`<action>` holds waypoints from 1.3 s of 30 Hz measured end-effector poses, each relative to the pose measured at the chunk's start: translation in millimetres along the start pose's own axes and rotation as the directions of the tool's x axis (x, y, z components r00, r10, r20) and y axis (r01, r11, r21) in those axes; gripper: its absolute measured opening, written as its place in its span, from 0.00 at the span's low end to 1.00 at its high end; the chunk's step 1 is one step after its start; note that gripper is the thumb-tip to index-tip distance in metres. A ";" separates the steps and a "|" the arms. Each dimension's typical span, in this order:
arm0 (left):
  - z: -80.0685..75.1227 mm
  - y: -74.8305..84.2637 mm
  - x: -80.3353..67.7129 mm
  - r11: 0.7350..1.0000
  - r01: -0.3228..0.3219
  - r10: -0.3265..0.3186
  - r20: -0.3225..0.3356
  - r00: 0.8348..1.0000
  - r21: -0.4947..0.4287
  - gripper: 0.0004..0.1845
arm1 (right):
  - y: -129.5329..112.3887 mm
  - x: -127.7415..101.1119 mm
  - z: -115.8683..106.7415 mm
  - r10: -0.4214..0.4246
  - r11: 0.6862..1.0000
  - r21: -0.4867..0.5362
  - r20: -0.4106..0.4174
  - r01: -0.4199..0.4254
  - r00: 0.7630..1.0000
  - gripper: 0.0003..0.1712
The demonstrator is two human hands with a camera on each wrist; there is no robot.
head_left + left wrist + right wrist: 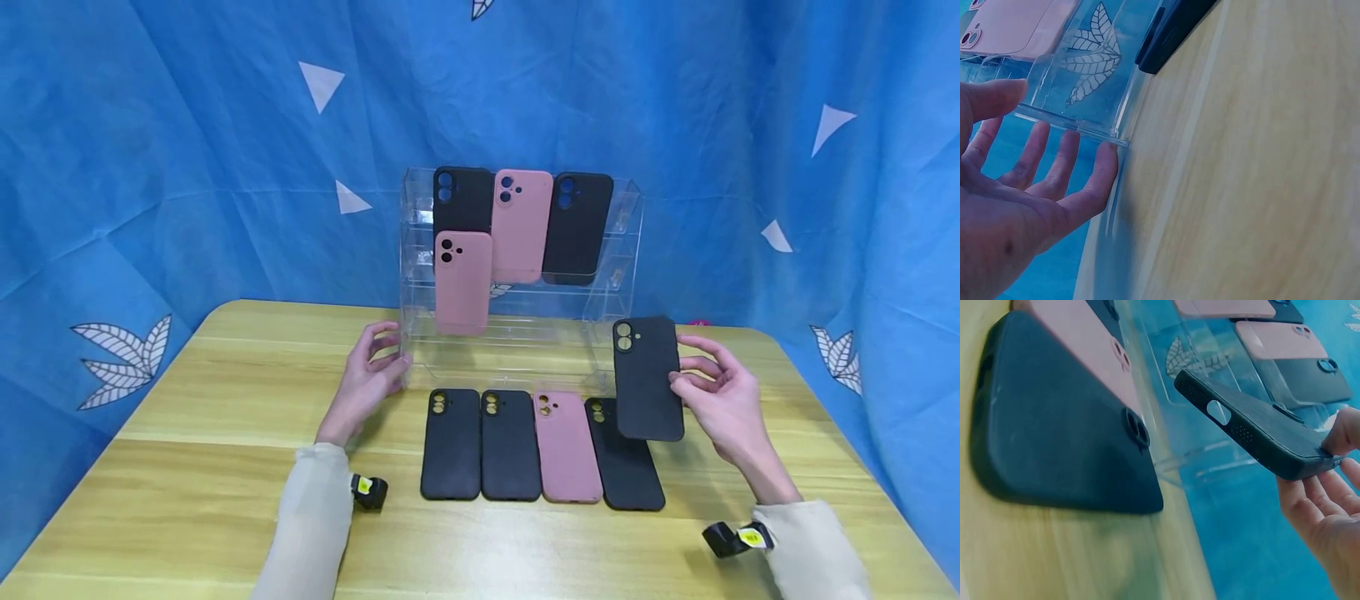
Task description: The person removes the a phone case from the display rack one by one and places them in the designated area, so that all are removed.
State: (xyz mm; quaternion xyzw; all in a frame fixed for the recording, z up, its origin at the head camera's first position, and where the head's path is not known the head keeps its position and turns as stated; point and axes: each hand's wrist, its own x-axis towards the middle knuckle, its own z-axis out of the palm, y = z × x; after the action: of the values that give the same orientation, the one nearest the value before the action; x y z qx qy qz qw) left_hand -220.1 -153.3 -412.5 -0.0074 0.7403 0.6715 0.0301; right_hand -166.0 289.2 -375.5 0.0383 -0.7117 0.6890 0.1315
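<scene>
Nearest to us, four phone cases lie flat in a row on the wooden table (187, 467): two black cases (480, 446), then a pink case (566, 447), then another black case (626, 467) at the right end. All lie with the back side up and the camera holes toward the far edge.

Just behind the row we see the hands. The right hand (723, 400) holds a black phone case (647, 377) upright above the right end of the row; the thumb and fingers (1341, 434) pinch its lower right edge, and the other fingers are loosely spread behind it. The left hand (371, 379) is open, with the fingers (1094, 181) straight and a little spread, their tips touching the lower left corner of the clear display stand (517, 350).

Farther back, the stand carries four cases: a pink one (462, 282) on a lower step, and black (461, 200), pink (521, 225) and black (577, 227) on the top step. Behind all hangs a blue cloth (187, 167).
</scene>
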 end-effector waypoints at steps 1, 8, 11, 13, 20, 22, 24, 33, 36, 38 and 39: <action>-0.2 -0.3 -0.2 1.000 0.001 -0.001 -0.001 1.000 0.000 0.30 | 0.3 -1.3 -2.0 0.004 1.000 -0.002 -0.003 -0.004 1.000 0.32; -1.7 -2.7 0.0 1.000 -0.004 0.004 -0.003 1.000 -0.001 0.29 | 2.4 -8.0 -14.7 0.033 0.999 -0.032 -0.022 -0.033 0.999 0.32; -2.0 -2.7 0.1 1.000 -0.005 0.005 -0.004 1.000 -0.002 0.29 | 4.0 -10.2 -19.9 0.033 0.999 -0.039 -0.020 -0.033 0.999 0.32; -2.2 -2.4 0.4 1.000 -0.004 0.004 -0.003 1.000 -0.003 0.29 | 5.0 -11.6 -24.0 0.036 0.997 -0.060 -0.016 -0.037 0.999 0.32; -1.9 -0.7 0.7 1.000 -0.004 0.004 -0.001 1.000 0.000 0.29 | 9.9 -18.4 -43.1 0.086 0.982 -0.173 0.026 -0.081 0.996 0.31; -1.8 -0.8 0.8 1.000 -0.004 0.004 0.001 1.000 -0.002 0.29 | 12.0 -21.1 -49.3 0.106 0.972 -0.214 0.040 -0.095 0.994 0.30; -1.5 -1.0 0.8 1.000 -0.004 0.004 0.000 1.000 -0.002 0.29 | 14.2 -23.6 -55.2 0.127 0.964 -0.242 0.050 -0.111 0.991 0.30; -1.1 -1.6 0.2 1.000 -0.012 0.012 -0.006 1.000 0.011 0.28 | 22.5 -30.3 -71.2 0.255 0.891 -0.403 0.064 -0.209 0.965 0.28; -1.3 -1.8 0.3 1.000 -0.012 0.012 -0.004 1.000 0.016 0.29 | 24.4 -31.3 -72.8 0.287 0.872 -0.435 0.079 -0.226 0.955 0.28; -1.3 -1.4 0.5 1.000 -0.015 0.015 0.000 1.000 0.018 0.29 | 25.4 -31.7 -73.5 0.298 0.865 -0.447 0.089 -0.229 0.951 0.27; -1.4 -1.2 0.6 1.000 -0.014 0.014 0.001 1.000 0.018 0.29 | 26.0 -31.8 -73.6 0.301 0.861 -0.454 0.093 -0.228 0.949 0.27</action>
State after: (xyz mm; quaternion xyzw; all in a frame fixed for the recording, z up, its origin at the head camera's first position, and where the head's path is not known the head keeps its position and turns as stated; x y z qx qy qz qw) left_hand -220.7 -154.8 -413.6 -0.0014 0.7464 0.6650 0.0258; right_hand -131.6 359.4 -407.2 -0.0351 -0.8549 0.5174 -0.0173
